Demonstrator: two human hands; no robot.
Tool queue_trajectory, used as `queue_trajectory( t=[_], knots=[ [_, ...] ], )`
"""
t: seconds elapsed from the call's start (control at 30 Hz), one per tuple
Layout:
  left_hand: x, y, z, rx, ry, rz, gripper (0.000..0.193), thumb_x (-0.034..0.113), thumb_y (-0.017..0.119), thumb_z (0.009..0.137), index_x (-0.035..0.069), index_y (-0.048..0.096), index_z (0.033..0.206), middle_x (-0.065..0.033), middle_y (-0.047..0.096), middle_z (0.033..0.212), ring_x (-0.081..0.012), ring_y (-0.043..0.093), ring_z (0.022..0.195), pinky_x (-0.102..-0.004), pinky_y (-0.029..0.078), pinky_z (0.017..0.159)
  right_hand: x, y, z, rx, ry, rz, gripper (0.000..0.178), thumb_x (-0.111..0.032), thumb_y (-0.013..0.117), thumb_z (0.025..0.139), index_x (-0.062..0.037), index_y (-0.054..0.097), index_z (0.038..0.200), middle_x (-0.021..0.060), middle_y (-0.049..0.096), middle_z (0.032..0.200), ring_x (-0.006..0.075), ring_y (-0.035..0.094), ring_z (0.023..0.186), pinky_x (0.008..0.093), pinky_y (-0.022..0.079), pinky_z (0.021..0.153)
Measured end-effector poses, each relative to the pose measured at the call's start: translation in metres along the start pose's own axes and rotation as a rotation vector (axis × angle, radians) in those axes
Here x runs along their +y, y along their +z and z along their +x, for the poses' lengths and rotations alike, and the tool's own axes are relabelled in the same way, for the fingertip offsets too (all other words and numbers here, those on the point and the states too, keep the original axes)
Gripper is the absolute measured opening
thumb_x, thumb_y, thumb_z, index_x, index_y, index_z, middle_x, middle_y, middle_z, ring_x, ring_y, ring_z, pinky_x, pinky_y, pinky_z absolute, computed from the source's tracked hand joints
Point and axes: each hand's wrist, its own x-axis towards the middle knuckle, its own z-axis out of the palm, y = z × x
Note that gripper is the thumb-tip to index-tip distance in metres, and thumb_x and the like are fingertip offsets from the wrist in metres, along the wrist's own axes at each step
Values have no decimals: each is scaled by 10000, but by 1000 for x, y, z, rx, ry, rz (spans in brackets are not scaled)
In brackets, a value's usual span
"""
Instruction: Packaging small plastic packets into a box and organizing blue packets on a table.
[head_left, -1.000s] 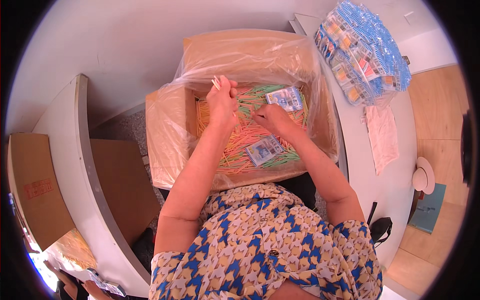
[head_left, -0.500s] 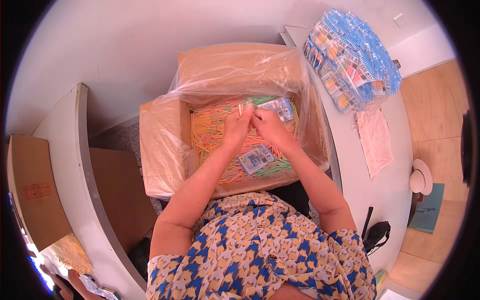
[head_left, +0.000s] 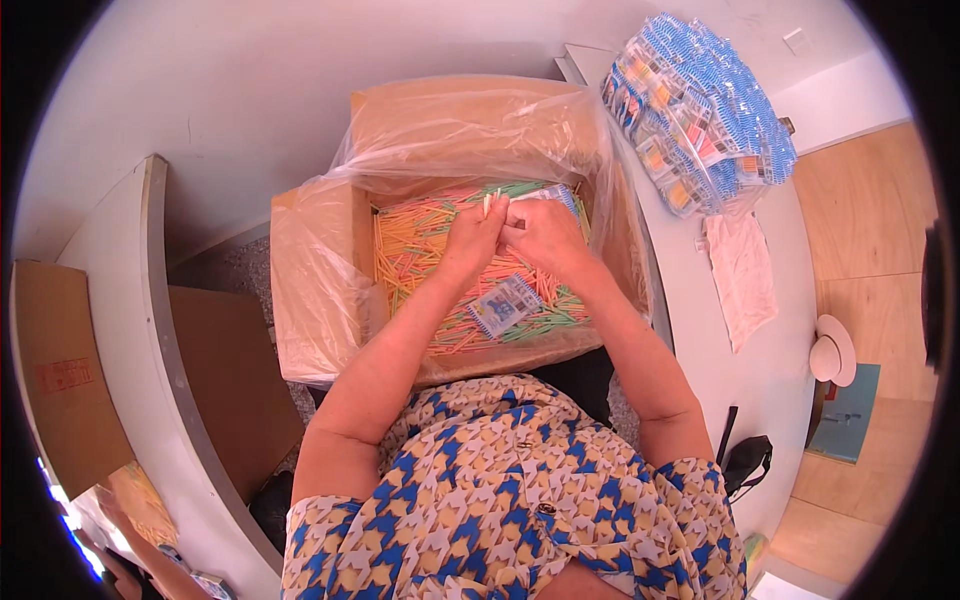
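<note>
Just above the bed of thin coloured sticks in the plastic-lined cardboard box, my two hands meet. My left hand is closed, with the pale tips of a few thin sticks poking up past its fingertips. Against it, my right hand is closed too, its fingers curled inward; what they pinch, if anything, is hidden. A small clear printed packet lies on the sticks nearer to me. Behind my right hand another blue-edged packet is partly covered.
On the white table at the right stand a big bundle of filled packets, a pink cloth and a black bag. Brown cartons are at the left, beside a curved white panel. Another person's arm shows at lower left.
My right hand has turned and shifted slightly right, covering more of the far packet. My left hand still holds the sticks upright. The whole view has shifted a little.
</note>
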Motion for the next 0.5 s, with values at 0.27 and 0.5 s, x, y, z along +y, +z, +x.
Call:
queue_trajectory(
  t=[0.27, 0.5],
  knots=[
    [12, -19, 7, 46, -190, -604, 437, 486, 385, 980, 119, 421, 745, 19, 392, 566, -145, 522, 606, -309, 430, 574, -2, 7, -30, -32, 86, 118, 340, -342, 630, 828, -4, 663, 839, 181, 619, 687, 296, 608, 627, 382, 464, 614],
    [13, 2, -2, -18, -220, -694, 478, 524, 348, 971, 97, 438, 775, -19, 432, 585, -198, 572, 682, -360, 502, 668, -2, 31, -31, 35, 52, 133, 314, -286, 637, 837, 14, 622, 745, 214, 584, 653, 376, 580, 614, 422, 455, 590]
  ],
)
